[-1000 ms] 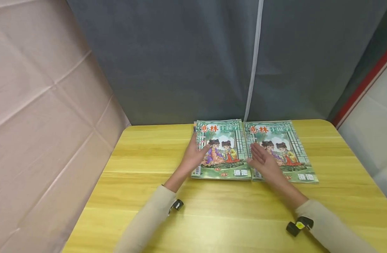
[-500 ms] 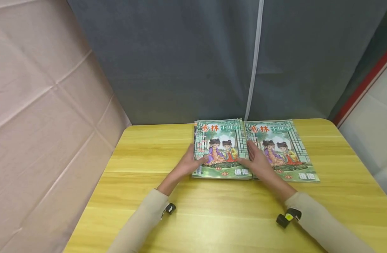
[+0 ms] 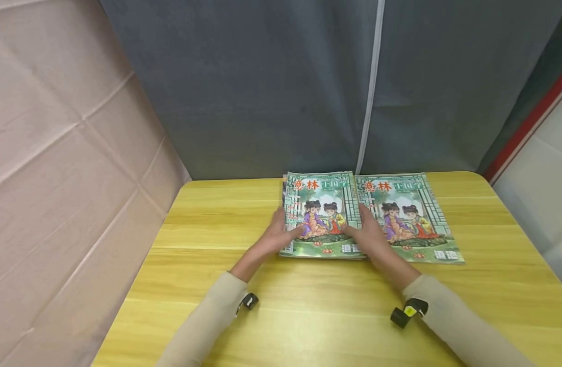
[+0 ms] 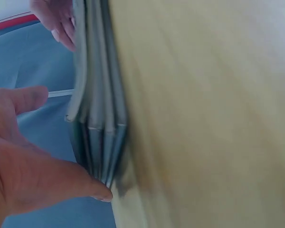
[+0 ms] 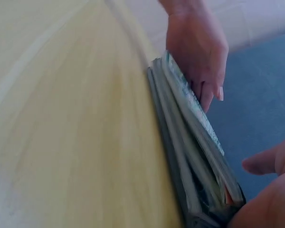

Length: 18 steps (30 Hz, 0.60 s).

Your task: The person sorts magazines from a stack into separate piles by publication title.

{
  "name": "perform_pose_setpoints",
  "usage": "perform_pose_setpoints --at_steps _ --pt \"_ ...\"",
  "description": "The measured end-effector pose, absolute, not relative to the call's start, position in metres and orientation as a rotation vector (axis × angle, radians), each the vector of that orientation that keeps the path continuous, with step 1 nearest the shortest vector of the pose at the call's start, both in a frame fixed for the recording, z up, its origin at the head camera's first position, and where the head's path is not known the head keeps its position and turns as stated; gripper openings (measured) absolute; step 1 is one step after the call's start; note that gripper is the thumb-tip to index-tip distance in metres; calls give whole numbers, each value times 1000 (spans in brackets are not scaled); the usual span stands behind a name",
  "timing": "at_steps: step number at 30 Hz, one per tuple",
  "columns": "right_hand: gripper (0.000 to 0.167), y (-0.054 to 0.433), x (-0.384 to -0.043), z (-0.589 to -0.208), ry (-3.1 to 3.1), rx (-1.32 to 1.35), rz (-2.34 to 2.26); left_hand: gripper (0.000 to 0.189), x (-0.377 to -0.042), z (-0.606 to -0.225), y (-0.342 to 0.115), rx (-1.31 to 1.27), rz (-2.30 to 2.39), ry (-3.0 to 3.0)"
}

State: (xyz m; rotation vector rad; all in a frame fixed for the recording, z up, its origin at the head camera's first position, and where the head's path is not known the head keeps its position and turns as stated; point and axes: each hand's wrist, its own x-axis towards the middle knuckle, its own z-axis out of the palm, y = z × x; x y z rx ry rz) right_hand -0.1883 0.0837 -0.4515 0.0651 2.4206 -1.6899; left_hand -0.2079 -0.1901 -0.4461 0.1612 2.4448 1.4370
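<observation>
A stack of several magazines (image 3: pixel 324 206) lies on the yellow wooden table (image 3: pixel 308 316). Its top cover has red title characters and two drawn figures. My left hand (image 3: pixel 274 235) is at the stack's left edge, and my right hand (image 3: pixel 373 237) is at its right edge. In the left wrist view, the straight fingers (image 4: pixel 61 183) touch the stack's side, while the thumb (image 4: pixel 31 98) stays apart from the cover. The right wrist view shows the right thumb (image 5: pixel 261 164) raised off the cover; the fingers below are partly hidden behind the stack.
Close on the right lies another magazine (image 3: pixel 416 219) with the same cover; whether more lie under it cannot be told. A dark grey curtain (image 3: pixel 262 102) hangs behind the table's back edge. Pinkish cloth (image 3: pixel 79 178) lines the left side.
My right hand has moved left from over the right magazine to the stack's right edge. My left hand has slid slightly nearer along the left edge. The stack's top magazines have shifted slightly.
</observation>
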Motion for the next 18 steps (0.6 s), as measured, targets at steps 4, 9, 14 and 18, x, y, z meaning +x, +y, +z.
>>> perform_pose_setpoints --at_steps 4,9,14,18 --pt "100 84 -188 -448 2360 99 -1748 109 -207 -435 -187 112 1491 2384" --pt "97 84 -185 -444 2358 76 -1761 107 -205 -429 -182 52 1553 2357" --pt "97 80 -181 -437 2394 77 -1747 91 -206 -429 -178 21 1762 2299" --pt "95 76 -180 -430 2431 66 -1739 77 -206 -430 -176 4 1948 2225"
